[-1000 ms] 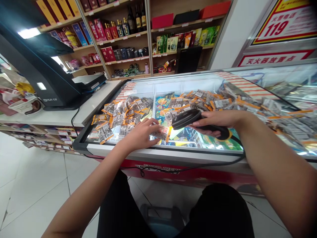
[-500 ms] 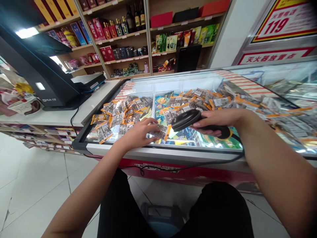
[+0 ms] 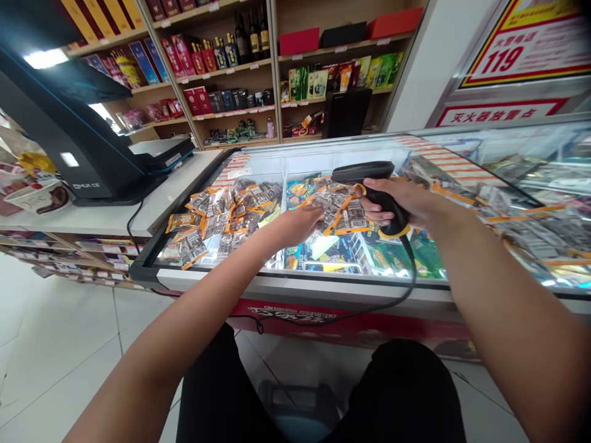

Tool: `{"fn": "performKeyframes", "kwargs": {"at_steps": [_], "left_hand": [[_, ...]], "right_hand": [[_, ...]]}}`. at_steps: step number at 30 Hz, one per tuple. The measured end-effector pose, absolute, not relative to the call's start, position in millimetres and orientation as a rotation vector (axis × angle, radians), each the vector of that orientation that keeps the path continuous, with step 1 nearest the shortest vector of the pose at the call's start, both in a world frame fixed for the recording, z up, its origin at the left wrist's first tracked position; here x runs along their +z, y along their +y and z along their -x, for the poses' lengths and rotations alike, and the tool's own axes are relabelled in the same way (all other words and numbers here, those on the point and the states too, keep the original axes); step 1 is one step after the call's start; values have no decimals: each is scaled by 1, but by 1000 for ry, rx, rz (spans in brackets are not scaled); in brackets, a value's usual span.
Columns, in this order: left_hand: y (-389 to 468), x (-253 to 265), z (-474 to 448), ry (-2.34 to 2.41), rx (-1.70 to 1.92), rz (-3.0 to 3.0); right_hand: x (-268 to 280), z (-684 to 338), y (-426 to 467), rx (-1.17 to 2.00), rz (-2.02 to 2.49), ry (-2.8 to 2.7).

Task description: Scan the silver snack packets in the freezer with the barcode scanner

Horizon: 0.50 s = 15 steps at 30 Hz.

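My right hand point(image 3: 401, 200) is wrapped around the handle of a black barcode scanner point(image 3: 362, 172), whose head points left above the freezer. A cable runs down from its yellow-ringed base. My left hand point(image 3: 302, 223) has its fingers curled in at the edge of a clear snack packet point(image 3: 330, 212) with orange trim, just left of and below the scanner. Its fingertips are partly hidden. More such packets point(image 3: 353, 216) lie right beside it, under the scanner and near my right fingers. Another pile of packets point(image 3: 221, 212) spreads over the glass to the left.
The packets lie on a glass-topped chest freezer point(image 3: 295, 284) with bagged goods inside. A counter point(image 3: 184, 184) with a black scale-like machine point(image 3: 99, 166) adjoins on the left. Stocked shelves point(image 3: 231, 67) stand behind. A loose cable point(image 3: 351, 314) hangs along the freezer front.
My left hand has moved right and away from me, to the packets in the middle; the packet beneath it has left its former spot. My right hand has raised and turned the scanner.
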<state>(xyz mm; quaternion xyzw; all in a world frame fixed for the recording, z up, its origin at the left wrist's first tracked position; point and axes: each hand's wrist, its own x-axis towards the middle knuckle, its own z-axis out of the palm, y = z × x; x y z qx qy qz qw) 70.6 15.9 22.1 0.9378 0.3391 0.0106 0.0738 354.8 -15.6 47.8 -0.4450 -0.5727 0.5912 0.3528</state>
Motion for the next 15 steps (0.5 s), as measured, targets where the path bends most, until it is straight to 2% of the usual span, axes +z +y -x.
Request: {"fn": "performKeyframes", "kwargs": {"at_steps": [5,10,12,15], "left_hand": [[41,26,-98,1011,4,-2856],[33,30,-99,1199,56,-2919],[28,35,-85,1344,82,-2870],[29,42,-56,1823,111,-2684]], "right_hand": [[47,-352,-16,1530,1140,-1407],[50,-350,-20,1540,1160,-1367],[50,-350,-19,1544,1160,-1355],[48,-350,-19,1541,1165,-1340]]}}
